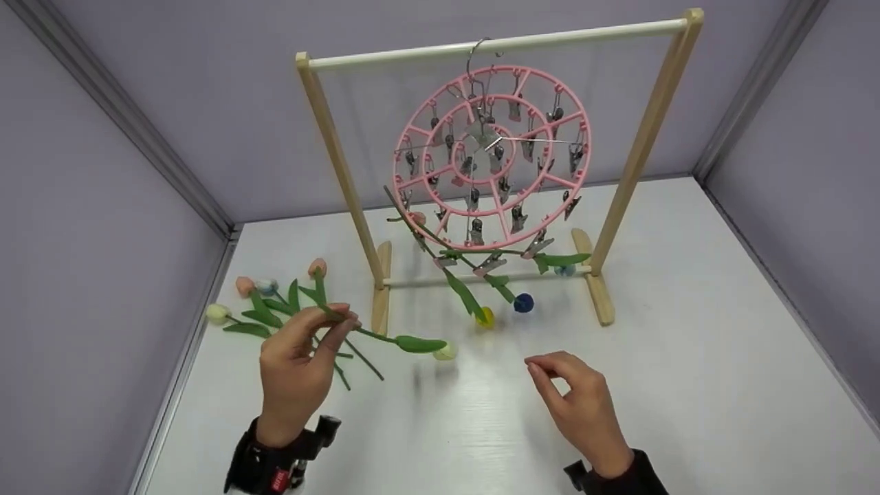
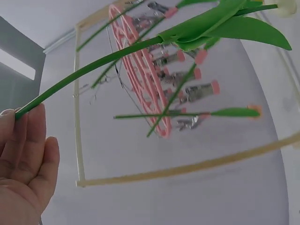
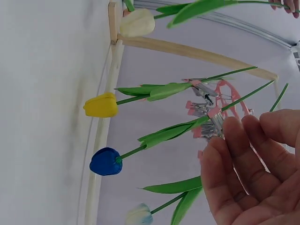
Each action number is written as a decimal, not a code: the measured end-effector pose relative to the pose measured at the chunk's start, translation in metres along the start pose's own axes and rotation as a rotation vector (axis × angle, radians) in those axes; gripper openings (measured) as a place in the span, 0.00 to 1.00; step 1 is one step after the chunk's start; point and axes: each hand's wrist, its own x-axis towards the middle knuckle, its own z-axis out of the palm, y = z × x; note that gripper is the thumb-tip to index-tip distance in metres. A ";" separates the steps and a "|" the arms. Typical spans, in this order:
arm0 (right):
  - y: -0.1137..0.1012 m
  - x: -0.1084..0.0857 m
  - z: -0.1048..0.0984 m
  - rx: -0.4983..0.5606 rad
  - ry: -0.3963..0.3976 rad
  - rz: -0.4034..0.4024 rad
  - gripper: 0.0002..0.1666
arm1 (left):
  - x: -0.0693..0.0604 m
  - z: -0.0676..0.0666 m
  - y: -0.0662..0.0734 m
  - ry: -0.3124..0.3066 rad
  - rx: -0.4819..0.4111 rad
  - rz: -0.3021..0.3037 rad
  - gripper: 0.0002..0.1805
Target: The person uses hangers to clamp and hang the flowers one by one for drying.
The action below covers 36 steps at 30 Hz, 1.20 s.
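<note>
My left hand [image 1: 300, 361] pinches the green stem of a white artificial tulip [image 1: 421, 344] between thumb and fingertips; its bloom points right. In the left wrist view the tulip's stem [image 2: 89, 70] rises from the fingertips. My right hand [image 1: 576, 399] hovers over the table, fingers loosely bent around nothing. Above both hands hangs a pink round clip hanger [image 1: 586, 130] with many metal clips. Along its near edge, clips hold a yellow tulip [image 3: 101, 105], a blue tulip [image 3: 106, 161] and a pale blue-white tulip [image 3: 139, 215]. A pink tulip [image 1: 417, 218] hangs at its left side.
A wooden stand [image 1: 646, 158] with a white top bar [image 1: 550, 42] carries the hanger; its feet rest on the white table [image 1: 722, 344]. Several loose tulips lie at the left, including a pale yellow one [image 1: 218, 314] and a pink one [image 1: 245, 286]. Grey-violet walls enclose the table.
</note>
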 end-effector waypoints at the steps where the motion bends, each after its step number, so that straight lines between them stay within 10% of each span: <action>1: -0.002 0.001 -0.001 -0.004 -0.003 -0.023 0.09 | -0.002 0.007 0.004 0.000 -0.040 -0.034 0.19; 9: -0.011 0.007 -0.001 -0.005 0.086 -0.314 0.22 | -0.016 0.059 0.026 0.034 -0.257 -0.234 0.13; 21: -0.003 0.011 -0.013 0.145 -0.102 -0.213 0.15 | -0.013 0.117 0.040 0.087 -0.396 -0.334 0.07; 27: -0.001 0.013 -0.015 0.133 -0.113 -0.251 0.13 | -0.012 0.125 0.037 0.113 -0.412 -0.386 0.06; 36: 0.001 0.020 -0.026 0.097 -0.086 -0.270 0.13 | -0.023 0.148 0.023 -0.099 -0.422 -0.478 0.12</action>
